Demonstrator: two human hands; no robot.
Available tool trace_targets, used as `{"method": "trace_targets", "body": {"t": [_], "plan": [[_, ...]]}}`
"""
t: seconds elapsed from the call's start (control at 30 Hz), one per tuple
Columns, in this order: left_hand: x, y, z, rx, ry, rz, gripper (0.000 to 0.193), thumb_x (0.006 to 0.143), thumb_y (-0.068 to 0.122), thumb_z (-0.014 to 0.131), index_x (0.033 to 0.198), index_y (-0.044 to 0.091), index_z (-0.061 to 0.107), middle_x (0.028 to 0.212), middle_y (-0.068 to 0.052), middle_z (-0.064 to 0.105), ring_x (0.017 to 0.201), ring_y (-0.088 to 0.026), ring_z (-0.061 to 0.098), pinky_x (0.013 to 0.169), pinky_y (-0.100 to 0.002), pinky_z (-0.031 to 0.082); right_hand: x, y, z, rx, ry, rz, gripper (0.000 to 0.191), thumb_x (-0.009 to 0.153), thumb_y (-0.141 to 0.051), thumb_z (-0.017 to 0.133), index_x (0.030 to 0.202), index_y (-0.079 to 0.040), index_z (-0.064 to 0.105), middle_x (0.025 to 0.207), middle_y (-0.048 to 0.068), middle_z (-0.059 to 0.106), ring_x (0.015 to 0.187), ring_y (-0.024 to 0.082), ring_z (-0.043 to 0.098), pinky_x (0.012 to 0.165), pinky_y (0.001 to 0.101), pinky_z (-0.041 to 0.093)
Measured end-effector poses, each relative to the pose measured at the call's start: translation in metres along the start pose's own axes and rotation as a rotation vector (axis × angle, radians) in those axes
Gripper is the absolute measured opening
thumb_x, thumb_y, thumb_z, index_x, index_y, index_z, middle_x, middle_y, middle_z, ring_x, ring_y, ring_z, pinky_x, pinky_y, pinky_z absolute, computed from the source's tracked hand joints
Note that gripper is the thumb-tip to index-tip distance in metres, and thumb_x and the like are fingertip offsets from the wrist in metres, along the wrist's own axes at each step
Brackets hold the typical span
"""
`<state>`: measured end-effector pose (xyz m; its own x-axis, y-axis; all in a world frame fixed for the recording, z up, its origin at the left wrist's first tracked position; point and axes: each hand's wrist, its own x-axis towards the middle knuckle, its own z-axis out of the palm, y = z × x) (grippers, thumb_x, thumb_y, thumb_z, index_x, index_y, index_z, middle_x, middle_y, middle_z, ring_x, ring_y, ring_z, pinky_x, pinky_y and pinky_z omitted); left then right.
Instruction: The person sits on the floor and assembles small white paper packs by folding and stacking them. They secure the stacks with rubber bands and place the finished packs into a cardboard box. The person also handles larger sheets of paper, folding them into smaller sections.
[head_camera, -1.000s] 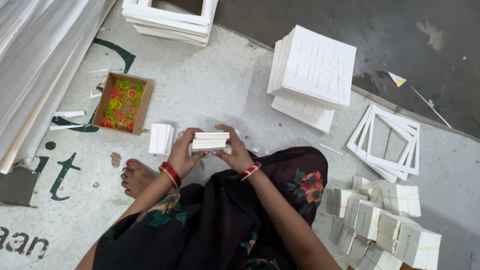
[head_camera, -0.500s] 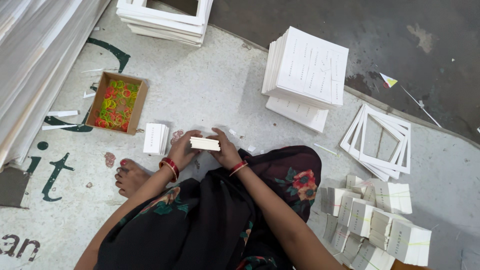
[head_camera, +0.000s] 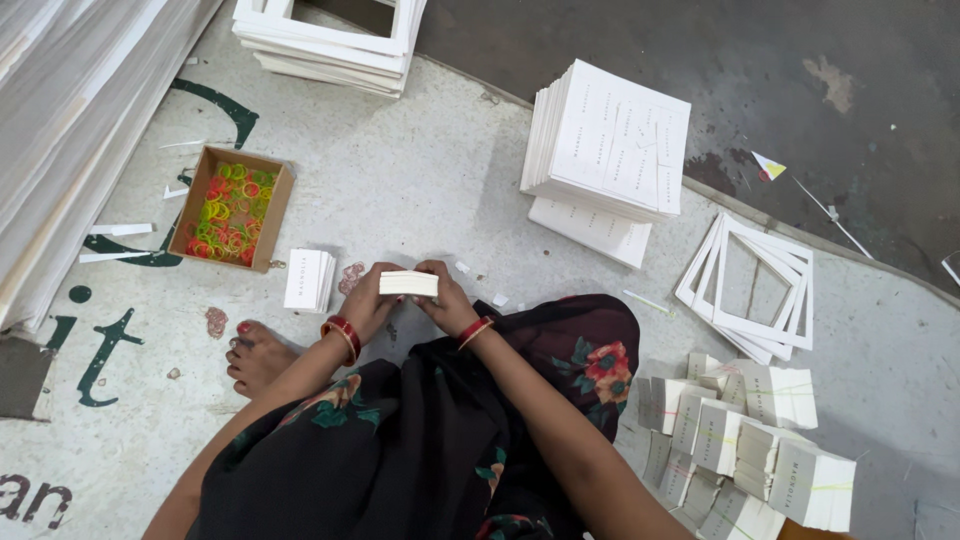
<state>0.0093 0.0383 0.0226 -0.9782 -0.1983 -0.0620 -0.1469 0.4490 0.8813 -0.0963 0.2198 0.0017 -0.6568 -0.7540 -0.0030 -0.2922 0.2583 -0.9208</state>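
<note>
I sit on a pale floor with a small stack of white cards (head_camera: 408, 283) held between both hands above my lap. My left hand (head_camera: 366, 300) grips its left end and my right hand (head_camera: 445, 298) grips its right end. Red bangles ring both wrists. Just left of my left hand lies another small stack of white cards (head_camera: 309, 280). A brown cardboard box (head_camera: 268, 226) of coloured rubber bands sits further left. My bare foot (head_camera: 262, 355) rests below it.
A tall stack of white printed sheets (head_camera: 612, 150) stands ahead on the right. White cut-out frames (head_camera: 752, 290) lie at right, more frames (head_camera: 330, 35) at top. Several banded card bundles (head_camera: 745, 445) are piled at lower right. Long white boards (head_camera: 70, 120) line the left.
The camera has shifted slightly. My hands keep the card stack between them, squaring it up, and it sits a little more compact and lower than a second ago.
</note>
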Motion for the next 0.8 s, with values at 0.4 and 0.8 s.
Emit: {"method": "trace_targets", "body": {"t": [0.4, 0.8], "plan": [[0.002, 0.023, -0.019, 0.342, 0.053, 0.0, 0.041, 0.084, 0.028, 0.079, 0.113, 0.008, 0.06, 0.093, -0.02, 0.074, 0.092, -0.039, 0.07, 0.08, -0.049, 0.055, -0.008, -0.037, -0.003, -0.227, 0.162, 0.068, 0.045, 0.084, -0.031, 0.082, 0.113, -0.006, 0.059, 0.092, 0.018, 0.076, 0.088, 0.035, 0.076, 0.073, 0.0428, 0.059], [0.007, 0.041, -0.021, 0.449, 0.07, -0.13, 0.037, 0.085, 0.031, 0.076, 0.108, 0.006, 0.063, 0.082, -0.017, 0.071, 0.086, -0.039, 0.068, 0.076, -0.05, 0.055, -0.011, -0.061, 0.011, -0.362, 0.347, 0.336, 0.056, 0.079, -0.042, 0.084, 0.114, -0.004, 0.063, 0.084, 0.019, 0.075, 0.081, 0.039, 0.073, 0.07, 0.0478, 0.057]]}}
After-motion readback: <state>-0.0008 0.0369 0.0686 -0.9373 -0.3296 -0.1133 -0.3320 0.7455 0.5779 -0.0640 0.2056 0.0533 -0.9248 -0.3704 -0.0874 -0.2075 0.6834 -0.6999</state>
